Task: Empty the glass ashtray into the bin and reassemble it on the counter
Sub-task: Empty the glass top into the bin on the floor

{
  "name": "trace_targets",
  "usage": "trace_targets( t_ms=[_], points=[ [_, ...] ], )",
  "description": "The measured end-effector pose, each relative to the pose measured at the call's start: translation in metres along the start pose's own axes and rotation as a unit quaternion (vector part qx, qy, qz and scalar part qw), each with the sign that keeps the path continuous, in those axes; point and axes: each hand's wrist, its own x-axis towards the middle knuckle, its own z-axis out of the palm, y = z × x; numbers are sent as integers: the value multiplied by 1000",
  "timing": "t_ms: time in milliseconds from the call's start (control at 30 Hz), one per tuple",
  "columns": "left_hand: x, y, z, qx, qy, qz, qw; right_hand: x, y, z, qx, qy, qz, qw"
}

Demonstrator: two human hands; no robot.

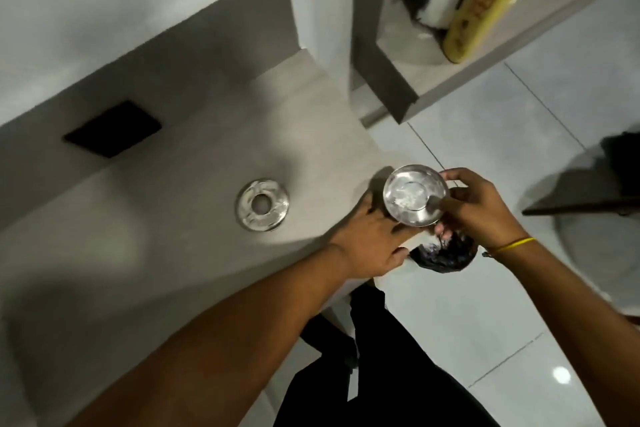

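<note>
The glass ashtray is in two parts. Its ring-shaped glass top (262, 204) lies flat on the grey counter (173, 253), to the left of my hands. My right hand (481, 208) grips the round glass bowl (415, 196) by its right rim, holding it level just off the counter's corner; whitish residue shows in its bottom. Directly below the bowl is the bin with a black liner (445, 258), mostly hidden by my hands. My left hand (367, 246) rests palm down on the counter's edge, fingers spread, their tips reaching under the bowl.
A black square plate (112, 128) is set in the counter at the back left. A shelf unit (433, 80) at the top right holds a yellow bottle (485, 3) and a white roll. Glossy tiled floor (502, 135) lies to the right, with a dark object (620, 177) at the right edge.
</note>
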Motion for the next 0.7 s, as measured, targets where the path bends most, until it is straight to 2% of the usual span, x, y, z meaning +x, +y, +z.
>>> trace_targets(
  t_ms=[100, 167, 267, 333, 433, 533, 700],
  points=[
    [31, 9, -16, 47, -40, 35, 997, -8, 27, -48, 54, 72, 26, 996],
    [42, 12, -23, 72, -30, 53, 996, -12, 43, -68, 71, 113, 29, 991],
    [53, 17, -18, 50, 3, 64, 997, -14, 73, -93, 62, 194, 14, 979],
    [53, 15, -16, 18, 19, 40, 999, -7, 92, -100, -2, 252, -25, 967],
    [57, 25, -9, 18, 41, 18, 999, 9, 138, -112, -172, 313, -109, 928],
    [57, 30, -6, 14, 53, -9, 998, 38, 188, -117, -328, 294, -140, 887],
    [61, 34, 1, -7, 86, -40, 995, 99, 265, -120, -524, 191, -160, 815]
  ],
)
